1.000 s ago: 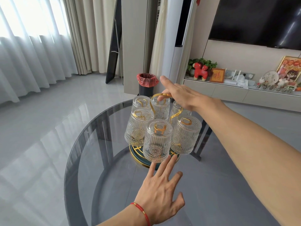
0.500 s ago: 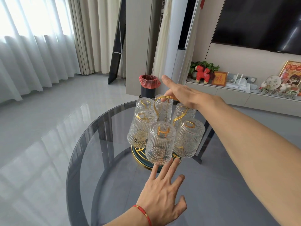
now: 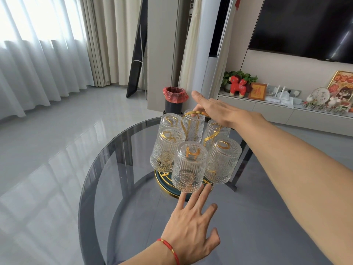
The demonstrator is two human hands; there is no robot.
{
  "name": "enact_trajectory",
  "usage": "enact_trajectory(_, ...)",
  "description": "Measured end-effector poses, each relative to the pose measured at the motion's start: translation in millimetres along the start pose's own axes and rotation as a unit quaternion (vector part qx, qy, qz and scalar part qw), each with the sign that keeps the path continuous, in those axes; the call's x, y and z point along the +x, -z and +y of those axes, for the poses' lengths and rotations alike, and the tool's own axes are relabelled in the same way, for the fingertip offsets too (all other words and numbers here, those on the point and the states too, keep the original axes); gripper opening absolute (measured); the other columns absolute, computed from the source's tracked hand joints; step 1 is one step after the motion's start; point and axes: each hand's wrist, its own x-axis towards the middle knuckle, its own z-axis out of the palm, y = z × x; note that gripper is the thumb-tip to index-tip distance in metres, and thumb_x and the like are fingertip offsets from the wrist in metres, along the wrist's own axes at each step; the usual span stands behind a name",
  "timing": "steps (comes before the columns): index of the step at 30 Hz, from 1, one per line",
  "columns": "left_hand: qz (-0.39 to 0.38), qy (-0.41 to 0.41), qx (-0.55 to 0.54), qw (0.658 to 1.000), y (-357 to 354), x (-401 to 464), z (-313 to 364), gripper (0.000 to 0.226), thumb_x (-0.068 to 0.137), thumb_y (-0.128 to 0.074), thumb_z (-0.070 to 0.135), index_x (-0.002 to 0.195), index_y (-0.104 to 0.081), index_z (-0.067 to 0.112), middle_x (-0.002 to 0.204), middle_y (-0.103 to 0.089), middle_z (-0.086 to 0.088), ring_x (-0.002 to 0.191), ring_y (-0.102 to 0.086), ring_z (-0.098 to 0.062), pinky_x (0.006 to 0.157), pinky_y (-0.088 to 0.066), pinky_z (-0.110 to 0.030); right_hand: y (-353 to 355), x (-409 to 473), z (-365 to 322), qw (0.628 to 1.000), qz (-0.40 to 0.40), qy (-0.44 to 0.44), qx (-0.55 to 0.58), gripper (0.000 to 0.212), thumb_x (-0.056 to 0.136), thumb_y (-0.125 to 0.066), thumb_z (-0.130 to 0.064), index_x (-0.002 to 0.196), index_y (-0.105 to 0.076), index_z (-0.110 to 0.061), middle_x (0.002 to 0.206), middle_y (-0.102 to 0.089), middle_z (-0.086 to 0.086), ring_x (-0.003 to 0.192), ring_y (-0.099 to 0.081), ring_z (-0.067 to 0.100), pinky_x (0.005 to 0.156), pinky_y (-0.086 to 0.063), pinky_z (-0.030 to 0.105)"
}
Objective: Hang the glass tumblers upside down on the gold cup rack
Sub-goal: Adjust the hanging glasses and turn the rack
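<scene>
Round smoked-glass table (image 3: 118, 188) — gold cup rack (image 3: 168, 192) (round base) standing on it.

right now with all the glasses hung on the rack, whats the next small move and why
Probably let go and draw both hands back. Six glasses already hang upside down on the gold rack, and no loose glass shows on the table. The right hand rests at the rack's top loop; the left hand lies flat near the base.

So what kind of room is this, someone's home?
Most likely a home living room: a large wall-mounted television above a low cabinet of ornaments, long curtains at the window, and a round glass table.
</scene>
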Motion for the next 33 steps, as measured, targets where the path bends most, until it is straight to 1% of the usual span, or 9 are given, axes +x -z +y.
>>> enact_trajectory(7, -0.010, -0.001, -0.012, 1.000, 0.6, 0.7, -0.8, 0.059, 0.093, -0.041, 0.055, 0.142, -0.052, 0.024, 0.173, -0.011, -0.011, 0.159, -0.006, -0.027, 0.123, -0.009, -0.057, -2.5, -0.2, 3.7, 1.000, 0.004, 0.018, 0.002, 0.092, 0.098, -0.008, -0.077, 0.122, -0.075, -0.018, 0.155, -0.053, 0.014, 0.142, -0.048, 0.032, 0.118, -0.026, 0.053)
enact_trajectory(11, -0.017, -0.002, -0.015, 1.000, 1.2, 1.0, -1.0, 0.060, 0.093, -0.040, 0.056, 0.143, -0.051, 0.025, 0.173, -0.008, -0.010, 0.160, -0.003, -0.027, 0.122, 0.002, -0.055, -5.9, -1.1, 5.4, 0.998, 0.030, 0.062, -0.012, 0.090, 0.099, -0.009, -0.077, 0.124, -0.075, -0.021, 0.143, -0.063, 0.012, 0.132, -0.056, 0.031, 0.103, -0.032, 0.043)
enact_trajectory(14, -0.018, -0.004, -0.012, 1.000, 2.1, 1.5, -1.1, 0.059, 0.094, -0.040, 0.056, 0.143, -0.051, 0.025, 0.173, -0.008, -0.009, 0.160, -0.002, -0.027, 0.121, 0.007, -0.054, -9.1, 0.3, 6.1, 0.997, 0.023, 0.068, -0.025, 0.096, 0.098, -0.008, -0.077, 0.122, -0.074, -0.012, 0.138, -0.066, 0.015, 0.128, -0.058, 0.034, 0.096, -0.031, 0.039)
enact_trajectory(16, -0.018, -0.003, -0.012, 1.000, 1.7, 1.3, -0.9, 0.059, 0.093, -0.040, 0.056, 0.143, -0.051, 0.025, 0.173, -0.009, -0.010, 0.160, -0.003, -0.027, 0.121, 0.007, -0.055, -9.3, 0.7, 7.8, 0.998, 0.024, 0.062, -0.019, 0.096, 0.098, -0.007, -0.077, 0.126, -0.073, -0.013, 0.140, -0.065, 0.015, 0.131, -0.057, 0.033, 0.099, -0.032, 0.040)
enact_trajectory(19, -0.012, -0.004, -0.011, 1.000, 1.1, 1.2, -0.5, 0.058, 0.092, -0.042, 0.055, 0.141, -0.053, 0.024, 0.173, -0.013, -0.011, 0.159, -0.007, -0.028, 0.121, 0.000, -0.057, -8.6, -1.1, 9.7, 0.998, 0.027, 0.054, 0.004, 0.090, 0.098, -0.006, -0.077, 0.127, -0.074, -0.025, 0.147, -0.061, 0.010, 0.138, -0.052, 0.030, 0.117, -0.028, 0.049)
enact_trajectory(21, -0.009, -0.005, -0.012, 1.000, 0.8, 1.1, -0.5, 0.058, 0.092, -0.042, 0.055, 0.140, -0.053, 0.024, 0.173, -0.013, -0.011, 0.159, -0.008, -0.028, 0.122, -0.004, -0.058, -8.1, -1.9, 10.1, 0.998, 0.024, 0.048, 0.014, 0.088, 0.098, -0.006, -0.076, 0.127, -0.074, -0.027, 0.151, -0.057, 0.012, 0.140, -0.050, 0.030, 0.122, -0.024, 0.055)
enact_trajectory(27, 0.004, 0.000, -0.009, 1.000, -3.1, 0.3, 0.0, 0.055, 0.090, -0.046, 0.052, 0.136, -0.055, 0.024, 0.172, -0.017, -0.012, 0.159, -0.012, -0.028, 0.124, -0.013, -0.057, -5.2, -3.7, 7.1, 0.996, 0.027, 0.061, 0.056, 0.087, 0.101, -0.008, -0.073, 0.124, -0.075, -0.023, 0.145, -0.064, 0.008, 0.135, -0.055, 0.026, 0.122, -0.028, 0.054)
enact_trajectory(31, 0.003, -0.002, -0.011, 1.000, -4.0, 1.0, -0.1, 0.055, 0.091, -0.045, 0.052, 0.137, -0.052, 0.023, 0.173, -0.013, -0.012, 0.159, -0.009, -0.028, 0.123, -0.009, -0.057, -5.6, -6.8, -2.7, 0.990, 0.057, 0.115, 0.057, 0.077, 0.104, -0.022, -0.068, 0.113, -0.080, -0.019, 0.126, -0.074, 0.001, 0.119, -0.065, 0.021, 0.114, -0.040, 0.052)
enact_trajectory(33, 0.001, -0.004, -0.011, 1.000, -3.2, 1.3, 0.2, 0.056, 0.091, -0.044, 0.052, 0.138, -0.051, 0.023, 0.173, -0.011, -0.012, 0.159, -0.007, -0.028, 0.123, -0.003, -0.057, -7.5, -7.1, -9.6, 0.988, 0.045, 0.143, 0.033, 0.067, 0.102, -0.030, -0.064, 0.108, -0.081, -0.021, 0.125, -0.075, -0.001, 0.119, -0.065, 0.019, 0.112, -0.041, 0.050)
